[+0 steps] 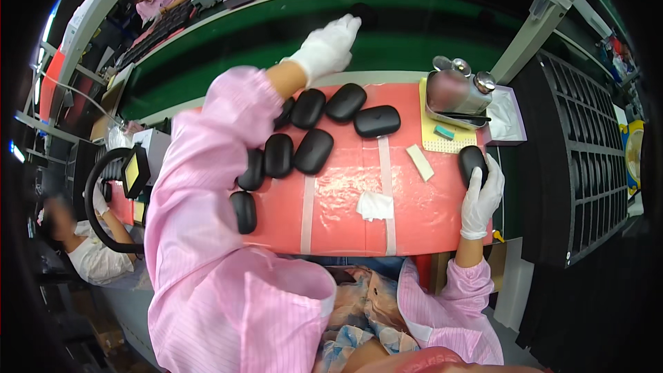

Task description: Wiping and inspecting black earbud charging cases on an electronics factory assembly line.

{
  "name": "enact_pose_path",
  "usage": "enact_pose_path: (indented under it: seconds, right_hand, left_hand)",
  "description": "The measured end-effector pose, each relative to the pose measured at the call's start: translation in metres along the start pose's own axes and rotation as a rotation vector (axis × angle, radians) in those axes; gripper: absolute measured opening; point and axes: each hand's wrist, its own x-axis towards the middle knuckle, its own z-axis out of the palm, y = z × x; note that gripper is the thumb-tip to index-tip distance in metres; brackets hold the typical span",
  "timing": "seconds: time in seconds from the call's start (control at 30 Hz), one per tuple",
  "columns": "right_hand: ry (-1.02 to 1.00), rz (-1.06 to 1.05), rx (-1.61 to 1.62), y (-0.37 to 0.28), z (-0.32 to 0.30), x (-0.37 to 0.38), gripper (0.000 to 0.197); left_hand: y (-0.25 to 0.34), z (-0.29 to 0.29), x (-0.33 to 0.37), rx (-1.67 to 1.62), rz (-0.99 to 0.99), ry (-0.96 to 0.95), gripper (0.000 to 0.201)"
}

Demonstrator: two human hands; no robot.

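A black case (471, 161) sits at the pink tabletop's (345, 200) three o'clock, pinched in the gloved right hand (482, 199). Toward twelve, the left hand (327, 48) hangs over a green surface (421, 34); whether it grips anything, I can't tell.

Right fingers (493, 171) hold a black case (472, 161), left fingers (343, 27) above green surface (411, 24).

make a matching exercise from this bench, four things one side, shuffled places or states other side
1. left gloved hand
2. right gloved hand
3. white cloth
4. teal block

A. on the yellow sheet
B. gripping a black case
C. lying on the pink mat
D. over the green strip

Pairs: 1-D, 2-B, 3-C, 4-A
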Motion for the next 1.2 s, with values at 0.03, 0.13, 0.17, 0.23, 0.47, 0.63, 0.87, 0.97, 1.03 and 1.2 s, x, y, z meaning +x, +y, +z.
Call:
enact_pose_path:
  seconds: [0.03,0.13,0.17,0.23,0.47,0.63,0.87,0.97,1.03,1.2]
  right_hand:
    - [0.011,-0.004,0.009,-0.003,0.002,0.001,0.030]
    - [0.082,0.035,0.061,0.000,-0.004,0.002,0.028]
    - [0.081,0.097,0.135,0.003,-0.003,0.000,0.026]
    - [0.052,0.061,0.209,0.000,0.002,0.002,0.025]
    - [0.090,0.008,0.079,0.001,-0.008,0.001,0.022]
    - [0.192,-0.165,0.221,-0.027,-0.021,-0.002,0.036]
    - [-0.460,-0.270,0.706,-0.118,-0.025,-0.006,0.066]
    - [-0.453,-0.265,0.799,-0.121,-0.019,-0.024,0.065]
    - [-0.471,-0.351,0.718,-0.126,-0.026,-0.031,0.062]
    - [-0.692,-0.016,0.949,-0.126,-0.033,-0.058,0.053]
  left_hand:
    - [-0.025,0.020,0.031,0.217,0.034,0.029,0.062]
    - [-0.046,0.083,0.102,0.524,0.092,0.033,0.067]
    - [-0.043,0.097,0.122,0.640,0.082,0.000,0.070]
    - [-0.066,0.127,0.134,0.645,0.060,0.020,0.071]
    - [-0.062,0.105,0.147,0.285,-0.114,-0.179,0.044]
    - [-0.005,0.015,0.029,-0.893,-0.337,-0.086,0.050]
    - [0.138,-0.050,-0.150,-1.927,-0.423,-0.251,0.047]
    - [0.168,-0.029,-0.192,-2.143,-0.483,-0.062,0.049]
    - [0.177,-0.023,-0.207,-2.097,-0.557,0.012,0.047]
    - [0.196,-0.017,-0.234,-2.156,-0.679,0.115,0.048]
